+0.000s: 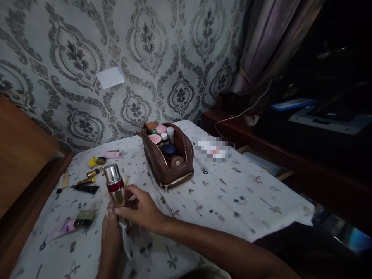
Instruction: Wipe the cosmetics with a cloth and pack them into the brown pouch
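A shiny metallic bottle (116, 195) with a silver cap and a red band stands tilted slightly in front of me, above the patterned cloth. Fingers of my right hand (145, 207) close around its right side. Against the lower left side of the bottle, my left hand (110, 236) is closed. A thin white wipe or cloth (127, 242) hangs beneath the bottle between the hands; which hand holds it I cannot tell. Beyond them sits an open brown toiletry bag (154, 161) with jars and small bottles inside.
Several cosmetics lie to the left, including a pink tube with a dark green cap (68, 225), a black tube (86, 188), a brush (101, 161) and a pink bottle (113, 154). A blurred-out item (213, 149) lies right of the bag. An open drawer (261, 162) stands at the right.
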A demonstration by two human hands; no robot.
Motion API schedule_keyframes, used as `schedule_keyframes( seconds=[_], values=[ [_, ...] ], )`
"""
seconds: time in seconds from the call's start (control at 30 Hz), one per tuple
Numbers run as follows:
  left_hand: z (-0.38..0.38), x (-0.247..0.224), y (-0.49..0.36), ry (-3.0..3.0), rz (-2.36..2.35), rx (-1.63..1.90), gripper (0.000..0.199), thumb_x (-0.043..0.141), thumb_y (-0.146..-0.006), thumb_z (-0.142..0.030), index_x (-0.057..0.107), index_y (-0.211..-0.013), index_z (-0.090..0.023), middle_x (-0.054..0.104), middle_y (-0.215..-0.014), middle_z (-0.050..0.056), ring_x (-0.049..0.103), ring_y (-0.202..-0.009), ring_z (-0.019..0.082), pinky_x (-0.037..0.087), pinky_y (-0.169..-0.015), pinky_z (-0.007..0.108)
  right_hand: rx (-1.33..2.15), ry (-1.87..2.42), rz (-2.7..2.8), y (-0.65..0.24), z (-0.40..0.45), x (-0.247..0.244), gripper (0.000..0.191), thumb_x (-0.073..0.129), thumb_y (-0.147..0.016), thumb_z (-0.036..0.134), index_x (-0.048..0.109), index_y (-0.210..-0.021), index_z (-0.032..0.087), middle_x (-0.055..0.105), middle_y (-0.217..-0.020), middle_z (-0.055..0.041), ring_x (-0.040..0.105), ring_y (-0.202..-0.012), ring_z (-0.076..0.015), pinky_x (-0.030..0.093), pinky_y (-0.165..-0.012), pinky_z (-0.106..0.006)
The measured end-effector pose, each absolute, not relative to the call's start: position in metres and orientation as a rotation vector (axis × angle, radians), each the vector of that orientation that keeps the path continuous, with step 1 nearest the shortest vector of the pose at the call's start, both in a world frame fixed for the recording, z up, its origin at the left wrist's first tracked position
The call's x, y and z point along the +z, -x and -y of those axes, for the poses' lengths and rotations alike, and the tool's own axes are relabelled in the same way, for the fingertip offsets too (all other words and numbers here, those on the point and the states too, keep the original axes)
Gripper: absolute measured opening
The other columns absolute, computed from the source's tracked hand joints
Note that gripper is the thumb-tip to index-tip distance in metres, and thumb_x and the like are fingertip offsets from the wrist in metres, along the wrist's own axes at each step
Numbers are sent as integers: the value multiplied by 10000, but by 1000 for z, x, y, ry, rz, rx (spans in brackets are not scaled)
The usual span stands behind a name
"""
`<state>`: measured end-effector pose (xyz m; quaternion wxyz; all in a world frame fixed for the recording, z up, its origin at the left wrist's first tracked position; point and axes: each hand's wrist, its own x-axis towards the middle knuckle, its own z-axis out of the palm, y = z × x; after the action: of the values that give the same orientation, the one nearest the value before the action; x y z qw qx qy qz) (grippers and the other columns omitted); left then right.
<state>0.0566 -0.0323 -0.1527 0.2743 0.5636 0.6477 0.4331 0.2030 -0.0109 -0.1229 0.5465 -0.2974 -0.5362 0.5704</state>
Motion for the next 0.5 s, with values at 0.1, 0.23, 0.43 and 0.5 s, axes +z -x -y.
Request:
schedule_keyframes(
  seconds=[0.1, 0.23, 0.43, 0.5],
  values=[
    [37, -149, -59, -1352, -1847, 1139, 494, 441, -924, -543, 663, -1155, -167, 742, -973, 128, 681, -941, 307, 532, -794, 399, 1164, 736, 1367, -211, 7, -118, 317, 701, -806, 409, 640, -1032, 196, 641, -973, -32, 591, -917, -183, 471, -837, -311],
    [49, -143, -76, -1138, -1878, 1137, 473, 467, -911, -587, 675, -1065, -191, 724, -903, 102, 674, -865, 275, 528, -746, 368, 1275, 674, 1305, -216, 0, -118, 418, 629, -876, 447, 583, -1207, 196, 654, -1061, -50, 601, -993, -192, 469, -868, -320],
    [44, -126, -76, -1221, -1598, 1300, 540, 541, -826, -711, 637, -760, -184, 620, -662, 14, 578, -650, 177, 476, -593, 267, 1616, 494, 1127, -206, 0, -125, 467, 754, -773, 494, 629, -1099, 184, 661, -966, -12, 614, -932, -154, 474, -854, -272],
    [35, -113, -66, -1212, -1534, 1401, 512, 569, -833, -677, 673, -845, -176, 649, -720, 13, 585, -660, 156, 466, -579, 236, 1700, 468, 1072, -205, 1, -124, 501, 797, -734, 479, 637, -1114, 195, 665, -966, -7, 623, -888, -143, 488, -806, -256]
  ],
)
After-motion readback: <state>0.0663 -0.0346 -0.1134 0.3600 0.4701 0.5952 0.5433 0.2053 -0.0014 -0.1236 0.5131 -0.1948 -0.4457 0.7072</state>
